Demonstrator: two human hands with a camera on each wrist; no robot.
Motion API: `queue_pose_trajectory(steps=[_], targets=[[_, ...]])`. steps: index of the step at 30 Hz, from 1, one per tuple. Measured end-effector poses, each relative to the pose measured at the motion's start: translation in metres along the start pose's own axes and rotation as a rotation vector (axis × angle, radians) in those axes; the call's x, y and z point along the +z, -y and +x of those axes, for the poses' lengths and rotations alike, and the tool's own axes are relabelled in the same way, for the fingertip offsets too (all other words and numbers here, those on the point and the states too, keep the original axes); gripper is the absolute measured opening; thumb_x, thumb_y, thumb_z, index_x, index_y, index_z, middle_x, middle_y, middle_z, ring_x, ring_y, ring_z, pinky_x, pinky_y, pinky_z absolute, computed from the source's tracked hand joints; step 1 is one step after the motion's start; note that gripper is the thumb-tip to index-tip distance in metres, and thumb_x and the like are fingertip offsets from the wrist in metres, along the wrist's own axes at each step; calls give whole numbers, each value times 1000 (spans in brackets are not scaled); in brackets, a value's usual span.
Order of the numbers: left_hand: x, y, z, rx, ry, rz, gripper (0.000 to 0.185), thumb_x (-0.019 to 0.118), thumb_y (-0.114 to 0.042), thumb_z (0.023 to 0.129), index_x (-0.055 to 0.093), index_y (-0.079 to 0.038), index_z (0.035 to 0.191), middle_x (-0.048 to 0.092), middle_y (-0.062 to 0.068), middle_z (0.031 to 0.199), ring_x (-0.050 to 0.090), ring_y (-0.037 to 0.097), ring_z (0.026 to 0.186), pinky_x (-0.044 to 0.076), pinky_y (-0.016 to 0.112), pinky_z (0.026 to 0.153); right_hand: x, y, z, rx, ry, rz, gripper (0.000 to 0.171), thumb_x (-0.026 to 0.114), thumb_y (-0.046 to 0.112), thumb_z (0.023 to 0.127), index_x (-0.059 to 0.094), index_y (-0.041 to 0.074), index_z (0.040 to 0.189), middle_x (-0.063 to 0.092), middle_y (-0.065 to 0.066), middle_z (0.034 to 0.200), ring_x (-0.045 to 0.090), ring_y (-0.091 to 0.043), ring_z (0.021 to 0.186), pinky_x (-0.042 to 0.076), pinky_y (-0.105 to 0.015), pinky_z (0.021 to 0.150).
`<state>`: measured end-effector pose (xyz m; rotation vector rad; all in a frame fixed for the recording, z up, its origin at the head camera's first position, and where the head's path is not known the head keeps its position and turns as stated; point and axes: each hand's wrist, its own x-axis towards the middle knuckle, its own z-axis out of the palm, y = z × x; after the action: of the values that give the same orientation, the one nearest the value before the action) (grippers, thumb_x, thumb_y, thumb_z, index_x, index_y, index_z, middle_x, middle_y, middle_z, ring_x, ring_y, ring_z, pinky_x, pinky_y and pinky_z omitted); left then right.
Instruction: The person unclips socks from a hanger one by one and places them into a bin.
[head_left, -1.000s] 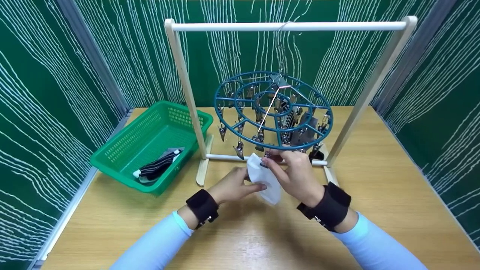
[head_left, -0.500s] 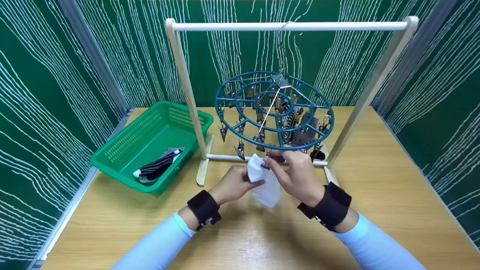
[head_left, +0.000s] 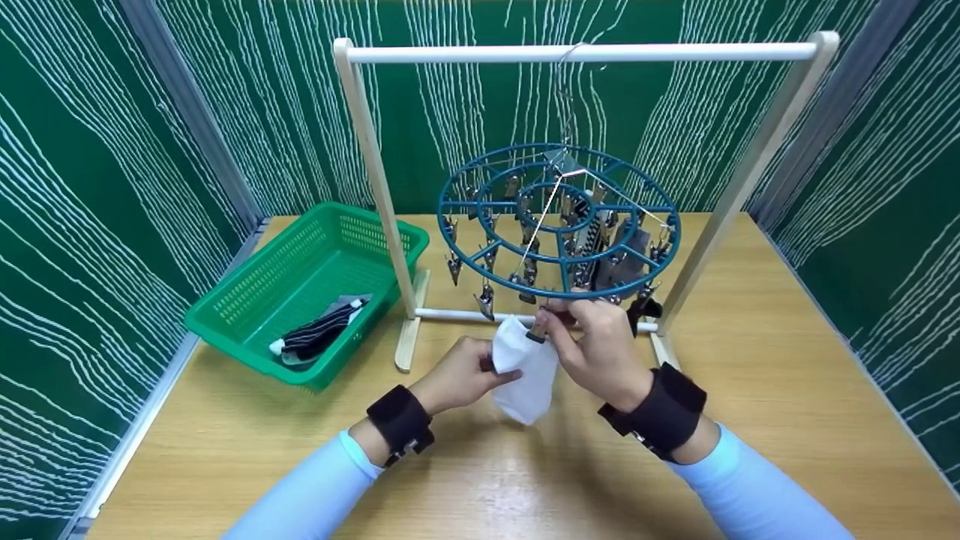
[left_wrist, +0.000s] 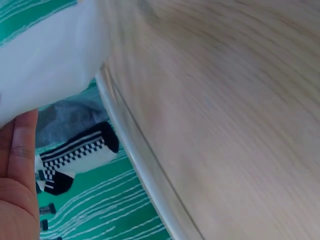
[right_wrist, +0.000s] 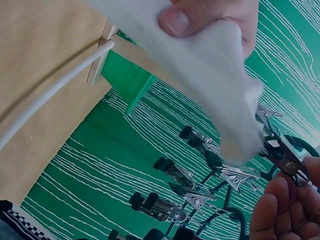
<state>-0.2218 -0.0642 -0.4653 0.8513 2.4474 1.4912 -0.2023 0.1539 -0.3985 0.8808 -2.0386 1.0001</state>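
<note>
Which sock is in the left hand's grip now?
The plain white sock, held by the left hand; the checkered one hangs under the ring, and the dark striped one lies in the green basket.

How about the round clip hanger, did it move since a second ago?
Yes. The round hanger has shifted a little to the right in the head view, closer to the stand's right post.

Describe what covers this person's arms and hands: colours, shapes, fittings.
The left hand and right hand are ungloved. Pale blue sleeves end short of the wrists in slightly brighter cuffs. A broad black band wraps each wrist, with a small shiny fitting near its edge.
</note>
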Motion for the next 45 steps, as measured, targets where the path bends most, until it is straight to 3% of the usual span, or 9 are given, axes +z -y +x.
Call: queue_pose_trajectory(steps=[5, 14, 24, 29, 34, 40, 45], targets=[[-5, 3, -8, -12, 19, 34, 21, 78, -3, 97, 78, 9, 114, 80, 26, 112, 81, 39, 102, 68, 36, 90, -1, 0, 0, 10, -16, -9, 8, 78, -11, 91, 75, -4, 93, 79, -11, 85, 75, -21, 69, 62, -17, 68], [-21, 12, -24, -75, 10, 20, 22, 78, -4, 97, 77, 7, 116, 80, 25, 114, 80, 38, 104, 68, 40, 92, -4, -1, -2, 49, -30, -20, 8, 83, -7, 89, 76, -4, 92, 79, -12, 84, 74, -21, 70, 55, -11, 72], [-43, 15, -40, -77, -29, 18, 23, 77, -1, 97, 75, 11, 117, 78, 30, 116, 79, 43, 107, 68, 42, 93, -8, -1, 0, 85, -36, -36, 9, 86, 1, 88, 79, 1, 92, 80, -9, 83, 74, -23, 74, 59, -28, 72], [-59, 9, -46, -90, -128, 21, 24, 76, -1, 97, 75, 11, 118, 77, 30, 117, 78, 44, 107, 67, 50, 95, -10, 0, 1, 95, -22, -29, 9, 87, 4, 89, 79, 1, 93, 81, -9, 85, 75, -22, 77, 60, -30, 73], [-83, -5, -53, -139, -232, 46, 22, 78, -1, 95, 77, 8, 115, 78, 28, 117, 78, 42, 107, 68, 50, 92, -10, 1, 1, 97, -28, -32, 9, 87, 6, 89, 80, 1, 93, 81, -9, 85, 75, -23, 78, 60, -34, 74], [-124, -21, -59, -172, -364, 91, 20, 78, 2, 95, 77, 10, 113, 79, 28, 113, 79, 38, 102, 68, 45, 90, -10, 1, 1, 104, -26, -32, 10, 87, 8, 91, 80, 2, 94, 82, -8, 86, 76, -23, 79, 60, -34, 76], [-162, -29, -62, -176, -441, 155, 22, 76, 0, 98, 75, 13, 115, 79, 31, 113, 79, 35, 101, 67, 30, 85, -11, 2, 0, 109, -25, -18, 14, 88, 8, 89, 81, -1, 98, 83, -10, 91, 77, -23, 80, 61, -27, 78]])
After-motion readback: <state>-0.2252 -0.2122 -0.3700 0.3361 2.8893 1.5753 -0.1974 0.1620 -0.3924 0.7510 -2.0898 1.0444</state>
